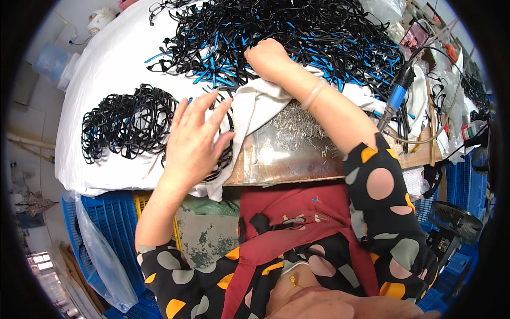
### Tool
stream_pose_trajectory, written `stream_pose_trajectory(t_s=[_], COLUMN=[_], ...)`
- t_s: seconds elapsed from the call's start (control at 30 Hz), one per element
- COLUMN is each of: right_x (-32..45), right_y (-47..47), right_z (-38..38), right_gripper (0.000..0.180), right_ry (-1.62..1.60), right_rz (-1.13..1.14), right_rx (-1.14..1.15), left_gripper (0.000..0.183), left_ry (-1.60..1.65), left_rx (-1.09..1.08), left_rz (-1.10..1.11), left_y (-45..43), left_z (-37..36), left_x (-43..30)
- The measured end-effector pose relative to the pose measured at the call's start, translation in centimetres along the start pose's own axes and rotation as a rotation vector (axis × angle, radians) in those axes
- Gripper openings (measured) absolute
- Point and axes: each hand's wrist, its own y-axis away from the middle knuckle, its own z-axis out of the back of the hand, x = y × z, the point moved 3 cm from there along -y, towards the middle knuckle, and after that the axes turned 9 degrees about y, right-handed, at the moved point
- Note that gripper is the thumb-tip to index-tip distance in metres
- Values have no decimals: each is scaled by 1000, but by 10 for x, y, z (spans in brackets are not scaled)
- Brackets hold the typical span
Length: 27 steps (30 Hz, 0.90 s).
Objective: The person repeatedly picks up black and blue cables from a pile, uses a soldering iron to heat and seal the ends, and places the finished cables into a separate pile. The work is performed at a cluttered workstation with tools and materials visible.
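Observation:
My left hand is over the white cloth, palm down with fingers apart. Black eyeglass frames show under and beside it, at the end of a row of stacked frames. Farther out, my right hand reaches into a large heap of black eyeglass parts with blue temples. Its fingers are curled and point away, so whatever they may grip is hidden. Below my right forearm, small metal screws or pins lie scattered on a shiny sheet.
A blue-and-black electric screwdriver hangs at the right on a cable. Plastic bags and a phone-like screen are behind it. Blue plastic crates stand below the table's left edge, and a black fan is at lower right.

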Motion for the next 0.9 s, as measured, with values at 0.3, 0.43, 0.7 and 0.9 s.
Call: stream_pose_trajectory(t_s=[0.3,0.43,0.7,0.9], right_x=[-74,-61,39,-63], right_y=[116,195,237,207], right_z=[95,120,72,46], right_gripper=[13,6,20,32], right_ry=[-615,-1211,-1968,-1983], right_rz=[-284,30,496,-130], right_rx=[-411,99,632,206], left_gripper=[53,34,45,27], left_ry=[-86,-103,548,1366], left_rx=[114,255,-227,-589], left_rz=[-227,-379,-15,180], left_y=[-101,-132,-212,-228], left_z=[-59,-99,-80,-25], left_x=[54,85,127,63])
